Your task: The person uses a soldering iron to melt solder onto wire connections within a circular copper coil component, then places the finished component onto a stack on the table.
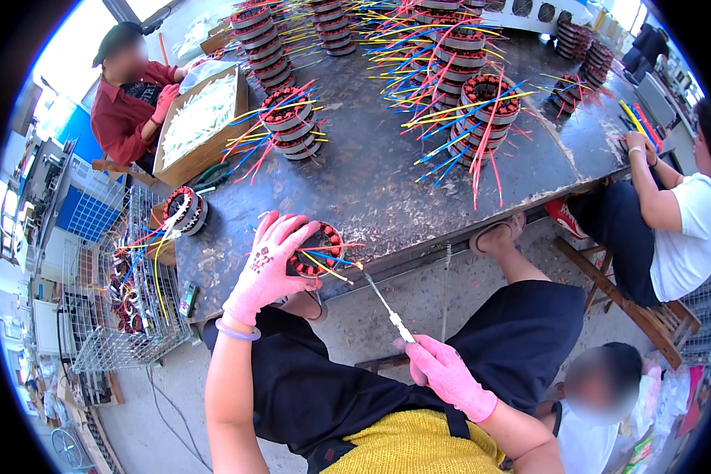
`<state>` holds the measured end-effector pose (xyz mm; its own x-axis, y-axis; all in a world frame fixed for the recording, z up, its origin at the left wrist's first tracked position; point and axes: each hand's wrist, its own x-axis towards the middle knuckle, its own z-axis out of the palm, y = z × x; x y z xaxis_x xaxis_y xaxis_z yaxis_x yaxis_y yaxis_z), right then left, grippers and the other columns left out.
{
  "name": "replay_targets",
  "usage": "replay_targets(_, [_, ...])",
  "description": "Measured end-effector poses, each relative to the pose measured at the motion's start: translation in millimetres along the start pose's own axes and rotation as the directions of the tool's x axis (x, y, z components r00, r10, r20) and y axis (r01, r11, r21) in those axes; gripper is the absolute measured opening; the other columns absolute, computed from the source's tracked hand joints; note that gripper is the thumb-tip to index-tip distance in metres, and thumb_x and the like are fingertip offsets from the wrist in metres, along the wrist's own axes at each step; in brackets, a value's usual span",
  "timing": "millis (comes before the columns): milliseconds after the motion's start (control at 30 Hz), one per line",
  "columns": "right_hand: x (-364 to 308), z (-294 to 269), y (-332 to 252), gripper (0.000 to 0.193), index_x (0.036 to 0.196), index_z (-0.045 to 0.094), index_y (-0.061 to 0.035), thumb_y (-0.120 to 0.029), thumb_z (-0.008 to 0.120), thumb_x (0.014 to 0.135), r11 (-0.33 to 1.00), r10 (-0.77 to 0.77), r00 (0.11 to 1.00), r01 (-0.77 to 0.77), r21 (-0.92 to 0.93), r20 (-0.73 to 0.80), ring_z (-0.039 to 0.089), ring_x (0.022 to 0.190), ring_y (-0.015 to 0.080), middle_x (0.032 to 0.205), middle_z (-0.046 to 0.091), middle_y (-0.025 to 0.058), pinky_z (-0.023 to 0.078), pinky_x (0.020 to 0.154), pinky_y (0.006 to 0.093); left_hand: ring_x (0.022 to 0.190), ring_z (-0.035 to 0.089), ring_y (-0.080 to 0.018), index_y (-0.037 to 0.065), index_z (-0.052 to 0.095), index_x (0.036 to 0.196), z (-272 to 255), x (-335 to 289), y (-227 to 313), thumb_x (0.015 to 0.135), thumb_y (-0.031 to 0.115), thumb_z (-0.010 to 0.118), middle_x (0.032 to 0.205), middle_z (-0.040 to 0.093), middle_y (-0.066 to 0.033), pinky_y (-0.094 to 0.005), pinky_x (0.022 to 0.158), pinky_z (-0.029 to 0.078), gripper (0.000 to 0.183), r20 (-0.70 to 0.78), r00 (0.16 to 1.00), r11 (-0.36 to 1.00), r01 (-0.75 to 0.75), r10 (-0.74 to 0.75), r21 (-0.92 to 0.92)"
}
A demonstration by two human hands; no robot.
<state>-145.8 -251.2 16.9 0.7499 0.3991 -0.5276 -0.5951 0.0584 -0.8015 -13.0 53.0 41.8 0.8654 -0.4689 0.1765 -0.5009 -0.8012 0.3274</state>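
My left hand [265, 265], in a pink glove, grips a motor stator [329, 235] with red windings near the table's front edge. Yellow, blue and red lead wires [328, 261] stick out from its face toward the right. My right hand [448, 373], also gloved in pink, is closed round the handle of what looks like a soldering iron [395, 316], a thin metal rod with a white section. The tip points up and left, close to the lead wires' ends; whether it touches them I cannot tell.
Stator stacks with coloured leads [482, 110] stand across the dark metal table [363, 170]. At left are a small stator stack [186, 211], a wire basket [122, 276] and a cardboard box of white strips [201, 118]. People sit at left and right; another is low at lower right.
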Motion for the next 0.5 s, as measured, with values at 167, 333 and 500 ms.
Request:
replay_targets(167, [1.5,-1.9,-3.2,0.033,0.121,0.062,-0.0012,-0.025,0.048,0.103,0.995,-0.018,1.000,0.018,-0.101,0.004,0.044,0.061,0.0064,0.067,0.048,-0.0017,0.039,0.058,0.0245,0.133,0.044,-0.0320,0.013,0.053,0.138,-0.2,-0.8,0.6,0.055,0.029,0.088,0.134,0.053,-0.0120,-0.0520,0.120,0.022,0.091,-0.013,1.000,1.000,0.004,-0.004,0.005])
replay_targets(333, [0.7,-1.4,-0.8,0.033,0.120,0.062,-0.0010,-0.025,0.048,0.103,1.000,-0.010,1.000,0.010,-0.028,-0.004,0.045,0.061,0.0067,0.067,0.048,-0.0011,0.039,0.058,0.0251,0.133,0.044,-0.0319,0.012,0.053,0.138,-0.2,-0.7,-0.9,0.055,0.028,0.088,0.134,0.053,-0.0119,-0.0521,0.119,0.022,0.091,-0.007,1.000,1.000,-0.003,0.003,-0.010])
replay_targets(500, [3.3,-3.7,2.4,0.032,0.120,0.062,-0.0005,-0.024,0.048,0.103,0.997,-0.030,1.000,0.031,-0.075,0.007,0.045,0.061,0.0066,0.067,0.049,-0.0009,0.039,0.058,0.0249,0.133,0.044,-0.0318,0.013,0.053,0.138,-1.0,0.9,2.2,0.055,0.027,0.088,0.134,0.053,-0.0115,-0.0518,0.119,0.022,0.091,-0.005,1.000,1.000,0.010,-0.010,-0.019])
